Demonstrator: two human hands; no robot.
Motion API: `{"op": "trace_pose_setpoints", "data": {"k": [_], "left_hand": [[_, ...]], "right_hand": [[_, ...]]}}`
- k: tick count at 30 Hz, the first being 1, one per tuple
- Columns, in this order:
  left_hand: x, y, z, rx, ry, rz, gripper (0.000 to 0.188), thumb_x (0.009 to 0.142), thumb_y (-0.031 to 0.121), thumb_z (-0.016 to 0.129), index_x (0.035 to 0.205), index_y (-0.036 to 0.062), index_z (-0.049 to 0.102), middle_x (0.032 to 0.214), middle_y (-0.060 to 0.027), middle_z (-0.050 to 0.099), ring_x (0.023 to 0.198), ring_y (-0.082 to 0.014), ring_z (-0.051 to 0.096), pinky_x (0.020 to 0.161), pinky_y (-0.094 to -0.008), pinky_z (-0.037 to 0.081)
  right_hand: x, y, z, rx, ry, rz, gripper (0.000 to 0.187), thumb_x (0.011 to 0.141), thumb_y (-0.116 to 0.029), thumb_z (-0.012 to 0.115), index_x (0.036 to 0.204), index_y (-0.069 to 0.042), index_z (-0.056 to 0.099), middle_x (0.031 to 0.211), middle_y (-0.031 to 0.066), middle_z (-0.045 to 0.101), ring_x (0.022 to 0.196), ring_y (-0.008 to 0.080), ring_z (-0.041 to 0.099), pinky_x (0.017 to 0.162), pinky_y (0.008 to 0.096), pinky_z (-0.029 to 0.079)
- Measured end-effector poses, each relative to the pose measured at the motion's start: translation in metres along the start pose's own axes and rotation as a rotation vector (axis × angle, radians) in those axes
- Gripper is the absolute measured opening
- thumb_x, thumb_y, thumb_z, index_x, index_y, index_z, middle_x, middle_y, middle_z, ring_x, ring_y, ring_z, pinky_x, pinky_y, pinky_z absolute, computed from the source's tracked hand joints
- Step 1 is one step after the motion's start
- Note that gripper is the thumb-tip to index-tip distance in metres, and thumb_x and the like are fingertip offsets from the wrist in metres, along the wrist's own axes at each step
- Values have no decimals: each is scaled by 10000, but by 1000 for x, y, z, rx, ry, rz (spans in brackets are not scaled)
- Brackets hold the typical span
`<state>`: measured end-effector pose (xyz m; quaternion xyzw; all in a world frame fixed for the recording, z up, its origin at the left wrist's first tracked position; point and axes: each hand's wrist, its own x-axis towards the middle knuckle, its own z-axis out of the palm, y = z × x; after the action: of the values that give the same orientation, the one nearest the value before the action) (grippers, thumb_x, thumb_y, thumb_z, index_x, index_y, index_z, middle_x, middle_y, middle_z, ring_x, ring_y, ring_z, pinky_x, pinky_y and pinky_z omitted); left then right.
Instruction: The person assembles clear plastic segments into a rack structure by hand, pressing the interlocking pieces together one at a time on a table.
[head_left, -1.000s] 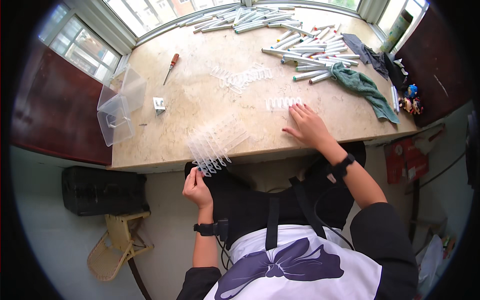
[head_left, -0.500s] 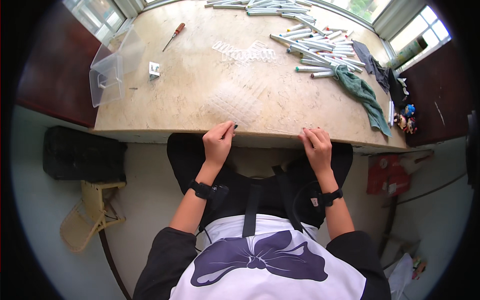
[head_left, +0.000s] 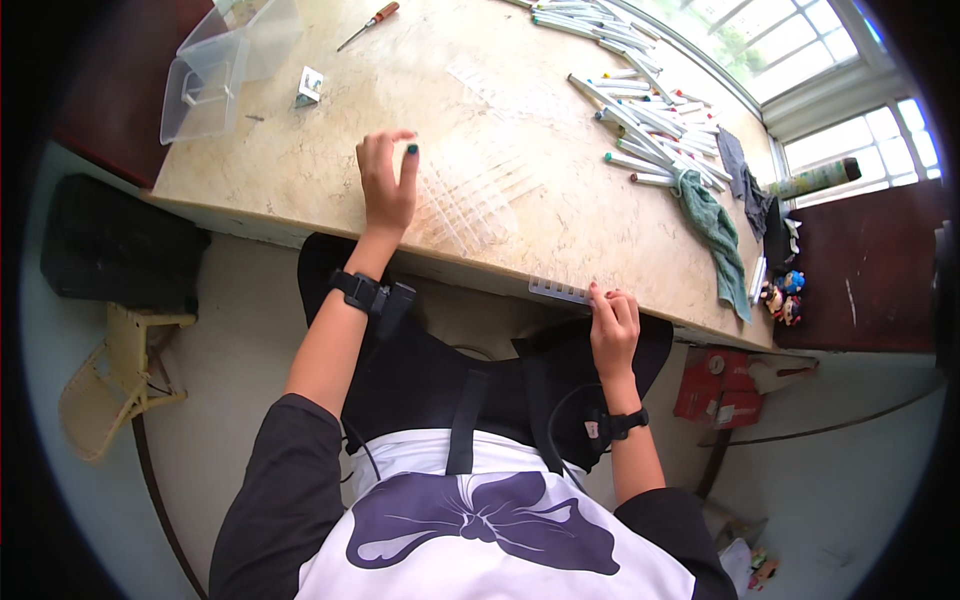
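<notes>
- Just right of our raised, loosely open left hand [head_left: 388, 180], the clear plastic grid rack [head_left: 475, 195] looks light and brittle; we'd grip its edge.
- Our right hand [head_left: 613, 325] pinches a small clear strip [head_left: 560, 291] at the desk [head_left: 300, 150] edge.

markers [head_left: 640, 120] crowd the far side; near tabletop [head_left: 300, 160] open

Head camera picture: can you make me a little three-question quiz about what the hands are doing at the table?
1. True or false: the left hand is over the clear plastic grid on the table.
2. What does the right hand touch? A) the screwdriver B) the small clear strip at the table's near edge C) the green cloth
3. Fill in: the clear plastic box sits at the table's far ____ corner.

Key: 1 true. 2 B. 3 left.
</notes>
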<state>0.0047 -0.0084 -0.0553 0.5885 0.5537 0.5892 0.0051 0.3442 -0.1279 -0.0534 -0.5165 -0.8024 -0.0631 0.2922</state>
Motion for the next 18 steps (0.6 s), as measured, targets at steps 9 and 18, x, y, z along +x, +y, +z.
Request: {"op": "trace_pose_setpoints", "data": {"k": [9, 18], "left_hand": [[-4, 4, 0, -55, -317, 46, 323, 912, 233, 568, 1174, 45, 585, 1162, -164, 615, 1079, -319, 577, 922, -379, 456], [-4, 7, 1, -49, -385, -40, 307, 881, 200, 607, 1140, 36, 622, 1016, -168, 667, 936, -314, 641, 820, -365, 511]], "right_hand": [[97, -61, -36, 278, 103, 479, 85, 866, 1, 624, 929, -4, 681, 711, 112, 616, 560, 176, 574, 512, 276, 430], [157, -81, 38, 182, 84, 126, 89, 894, -109, 630, 928, -34, 664, 683, 133, 661, 545, 261, 634, 486, 311, 458]]}}
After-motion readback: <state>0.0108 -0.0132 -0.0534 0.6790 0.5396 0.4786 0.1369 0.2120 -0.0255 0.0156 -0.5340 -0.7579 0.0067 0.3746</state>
